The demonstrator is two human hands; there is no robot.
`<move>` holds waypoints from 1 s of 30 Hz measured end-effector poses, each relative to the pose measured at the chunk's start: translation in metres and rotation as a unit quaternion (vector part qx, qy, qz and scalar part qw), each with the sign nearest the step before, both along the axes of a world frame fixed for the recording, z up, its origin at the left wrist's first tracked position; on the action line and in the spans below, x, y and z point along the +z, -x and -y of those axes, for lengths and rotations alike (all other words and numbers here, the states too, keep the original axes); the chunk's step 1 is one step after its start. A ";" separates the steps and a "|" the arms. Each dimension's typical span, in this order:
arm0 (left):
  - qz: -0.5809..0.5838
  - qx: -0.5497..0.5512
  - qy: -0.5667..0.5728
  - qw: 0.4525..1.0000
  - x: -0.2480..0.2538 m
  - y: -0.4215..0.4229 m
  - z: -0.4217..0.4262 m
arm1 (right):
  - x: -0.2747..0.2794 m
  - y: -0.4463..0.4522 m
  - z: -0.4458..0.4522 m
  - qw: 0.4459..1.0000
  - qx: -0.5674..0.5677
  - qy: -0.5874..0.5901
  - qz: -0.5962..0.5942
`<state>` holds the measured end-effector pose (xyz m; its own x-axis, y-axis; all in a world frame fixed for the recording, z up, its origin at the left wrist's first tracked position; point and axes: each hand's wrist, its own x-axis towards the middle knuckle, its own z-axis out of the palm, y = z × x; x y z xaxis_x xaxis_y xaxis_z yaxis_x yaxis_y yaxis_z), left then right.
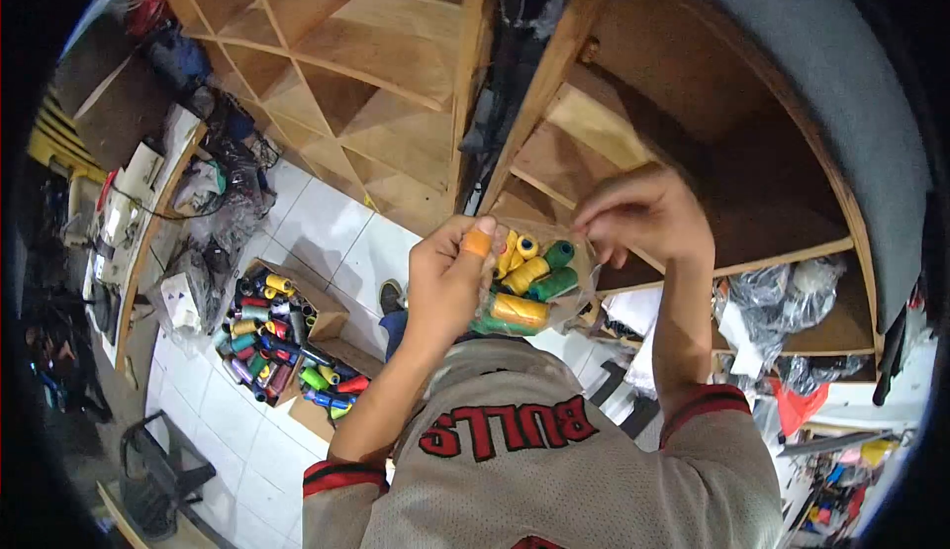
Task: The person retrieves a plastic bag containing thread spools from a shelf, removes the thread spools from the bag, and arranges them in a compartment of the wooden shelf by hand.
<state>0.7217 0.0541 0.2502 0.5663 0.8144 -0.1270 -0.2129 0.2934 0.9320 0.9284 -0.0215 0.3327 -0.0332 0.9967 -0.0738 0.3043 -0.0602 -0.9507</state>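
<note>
In front of my chest is a clear plastic bag (571,309) with several thread spools inside. A yellow thread spool (520,311) lies low in the bag, and a green thread spool (560,254) sits near its upper right. My left hand (450,274) is closed on the bag's left edge, its thumb wrapped in an orange band (477,242). At the bag's upper right edge, my right hand (648,215) has its fingers bent and pinched on the plastic. Part of that grip is hidden.
On the tiled floor at left, a cardboard box (327,323) holds many coloured spools. Wooden cubby shelves (366,84) stand ahead, and a wooden cabinet (693,64) rises at right. A dark plastic stool (163,475) is at lower left, below a cluttered table (148,242).
</note>
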 end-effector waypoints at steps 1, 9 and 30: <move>-0.004 0.004 -0.015 1.000 -0.001 -0.001 -0.001 | 0.002 0.016 0.005 0.999 0.029 0.020 0.029; -0.002 -0.045 -0.014 0.999 0.005 0.004 -0.004 | -0.022 0.054 0.028 0.925 0.109 0.000 0.365; -0.006 -0.036 -0.004 0.999 0.009 0.002 -0.011 | -0.097 -0.118 -0.068 0.866 -0.448 -0.191 -0.117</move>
<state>0.7196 0.0650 0.2592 0.6213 0.7731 -0.1277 -0.1801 0.2995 0.9369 1.0465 0.0467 0.2354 0.7957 0.5809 0.1713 0.0942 0.1607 -0.9825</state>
